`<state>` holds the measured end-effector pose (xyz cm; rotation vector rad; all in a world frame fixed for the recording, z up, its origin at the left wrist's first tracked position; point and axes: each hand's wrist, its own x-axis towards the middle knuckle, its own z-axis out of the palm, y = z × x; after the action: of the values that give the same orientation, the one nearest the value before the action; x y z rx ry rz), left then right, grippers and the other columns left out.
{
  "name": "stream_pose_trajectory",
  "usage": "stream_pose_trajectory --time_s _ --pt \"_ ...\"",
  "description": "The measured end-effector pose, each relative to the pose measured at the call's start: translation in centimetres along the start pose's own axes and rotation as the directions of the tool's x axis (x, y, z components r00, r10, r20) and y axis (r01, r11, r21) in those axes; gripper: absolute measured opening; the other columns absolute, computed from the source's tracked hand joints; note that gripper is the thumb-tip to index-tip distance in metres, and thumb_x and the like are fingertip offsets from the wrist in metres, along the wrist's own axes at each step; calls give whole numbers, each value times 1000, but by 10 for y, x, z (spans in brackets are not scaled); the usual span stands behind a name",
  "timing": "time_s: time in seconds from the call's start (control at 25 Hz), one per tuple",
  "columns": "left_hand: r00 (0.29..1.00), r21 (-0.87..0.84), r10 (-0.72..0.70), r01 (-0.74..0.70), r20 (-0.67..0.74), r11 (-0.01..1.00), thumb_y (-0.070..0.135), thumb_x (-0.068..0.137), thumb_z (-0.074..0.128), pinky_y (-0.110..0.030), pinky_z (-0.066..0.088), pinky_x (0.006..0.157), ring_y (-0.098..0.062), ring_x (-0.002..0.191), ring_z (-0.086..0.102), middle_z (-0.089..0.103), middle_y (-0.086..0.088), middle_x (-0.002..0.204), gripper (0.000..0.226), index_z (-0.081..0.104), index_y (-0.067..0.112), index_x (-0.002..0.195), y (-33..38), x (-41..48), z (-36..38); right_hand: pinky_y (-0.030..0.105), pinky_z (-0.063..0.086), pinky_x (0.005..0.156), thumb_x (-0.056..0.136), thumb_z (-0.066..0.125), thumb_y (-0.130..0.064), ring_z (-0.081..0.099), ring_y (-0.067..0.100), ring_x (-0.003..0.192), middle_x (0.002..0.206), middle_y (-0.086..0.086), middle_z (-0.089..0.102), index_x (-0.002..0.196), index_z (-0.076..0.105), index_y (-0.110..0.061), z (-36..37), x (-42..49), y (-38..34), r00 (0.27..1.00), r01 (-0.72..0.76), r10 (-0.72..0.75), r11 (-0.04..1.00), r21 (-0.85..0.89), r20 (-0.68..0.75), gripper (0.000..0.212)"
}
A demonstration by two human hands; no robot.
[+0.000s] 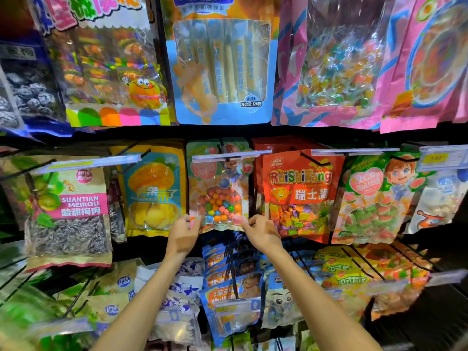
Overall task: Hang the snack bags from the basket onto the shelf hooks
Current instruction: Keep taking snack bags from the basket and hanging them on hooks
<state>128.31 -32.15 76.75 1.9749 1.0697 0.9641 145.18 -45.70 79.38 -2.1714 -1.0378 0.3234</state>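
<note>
Plastic pastel bag of multicoloured candy balls (pixel 219 198): probably light, floppy, slick film. Left hand (pixel 183 234) and right hand (pixel 260 230) each pinch a bottom corner; sealed edges likely stiffest.

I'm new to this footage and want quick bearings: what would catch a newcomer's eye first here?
The two hands draw the eye to the centre of the frame: the left hand and right hand pinch the lower corners of a bag of coloured candy balls in the middle row. To its right hangs a bright red RuiShiTang bag, and to its left a yellow mango bag.
</note>
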Motion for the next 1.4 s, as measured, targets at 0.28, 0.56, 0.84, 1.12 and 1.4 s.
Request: stream_pose_trajectory --time_s 0.28,0.56,0.84,1.12,1.4 --pt "995 504 -85 50 46 862 47 94 53 -39 50 80 -28 104 59 62 -4 114 34 52 20 116 5 -44 -23 32 47 60 99 50 -37 60 28 80 98 11 61 131 47 -7 -27 -20 3 964 241 -173 890 -386 203 44" --pt "976 851 -192 17 100 525 44 98 43 -50 37 100 -35 130 38 38 -10 146 52 36 17 143 37 -94 -28 39 50 76 97 52 -45 61 31 106 120 11 59 138 44 -14 -48 -52 13 919 394 -285 683 -615 272 52" --pt "988 884 -93 -69 125 462 45 99 44 -47 39 98 -34 128 41 45 -11 139 54 34 17 144 92 -130 -1 49 38 104 97 51 -45 44 35 130 139 15 47 145 36 -13 -93 -81 43 906 424 -321 682 -597 276 60" --pt "987 869 56 -159 150 468 46 98 46 -47 41 97 -31 127 44 48 -7 138 51 40 19 140 134 -145 45 52 30 110 97 51 -46 39 36 133 143 15 41 141 41 -10 -155 -104 82 923 375 -343 693 -616 176 58" --pt "979 809 161 -195 125 555 45 97 48 -42 49 85 -31 117 52 56 -9 126 49 43 15 136 173 -124 71 46 39 103 97 51 -43 39 35 133 142 15 42 145 34 -9 -189 -85 95 928 356 -366 816 -456 70 61"
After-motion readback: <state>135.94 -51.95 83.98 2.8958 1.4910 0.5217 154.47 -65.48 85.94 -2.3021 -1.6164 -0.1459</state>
